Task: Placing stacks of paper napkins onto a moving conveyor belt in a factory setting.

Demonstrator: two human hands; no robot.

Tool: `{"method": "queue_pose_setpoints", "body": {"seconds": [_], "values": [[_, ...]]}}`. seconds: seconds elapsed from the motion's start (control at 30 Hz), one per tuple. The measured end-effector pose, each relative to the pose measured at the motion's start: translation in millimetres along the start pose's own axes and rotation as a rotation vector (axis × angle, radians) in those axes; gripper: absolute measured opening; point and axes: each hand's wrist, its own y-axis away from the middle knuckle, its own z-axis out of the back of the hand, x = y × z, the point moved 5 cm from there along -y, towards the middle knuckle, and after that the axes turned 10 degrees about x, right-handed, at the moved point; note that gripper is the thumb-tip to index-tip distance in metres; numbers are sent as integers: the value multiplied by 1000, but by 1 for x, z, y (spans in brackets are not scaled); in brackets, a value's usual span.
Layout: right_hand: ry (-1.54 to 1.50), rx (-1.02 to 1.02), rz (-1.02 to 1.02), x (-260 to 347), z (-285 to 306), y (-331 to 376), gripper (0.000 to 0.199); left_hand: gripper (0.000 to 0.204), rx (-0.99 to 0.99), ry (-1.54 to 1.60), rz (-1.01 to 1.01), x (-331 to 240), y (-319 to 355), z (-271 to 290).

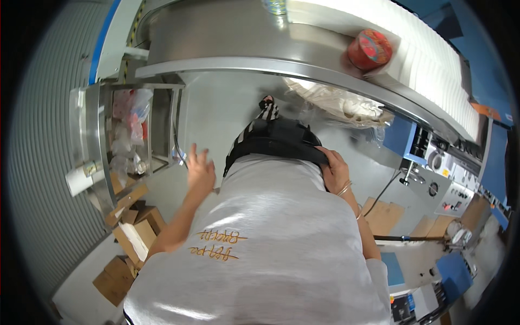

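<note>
My left hand (200, 170) hangs in the air beside my body, over the grey floor. Its fingers are spread and nothing is in them. At my right hip, my right hand (335, 168) has bent fingers closed against the edge of a black garment (279, 142) at my waist. Two thin bracelets (345, 188) circle that wrist. Below the garment a black-and-white striped leg and a shoe partly show. A light grey shirt (281, 227) with orange lettering covers my torso.
Ahead runs a steel worktable (227, 40) bearing a red round tub (370, 49) and stacked white sheets (433, 65). Beneath it lies a clear bag of white material (346, 103). A metal cart (103, 141) and cardboard boxes (135, 238) stand left; machinery (444, 173) stands right.
</note>
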Motion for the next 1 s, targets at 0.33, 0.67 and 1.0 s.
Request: {"method": "queue_pose_setpoints", "body": {"seconds": [0.33, 0.67, 1.0], "values": [[-103, 69, -142, 4, -6, -49, 52, 14, 789, 636, -131, -37, -149, -12], [-65, 24, -134, 11, -35, -123, 46, 9, 790, 547, -355, 4, -215, 21], [132, 60, -138, 66, 35, -121, 33, 21, 862, 447, -402, 44, -254, 3]]}}
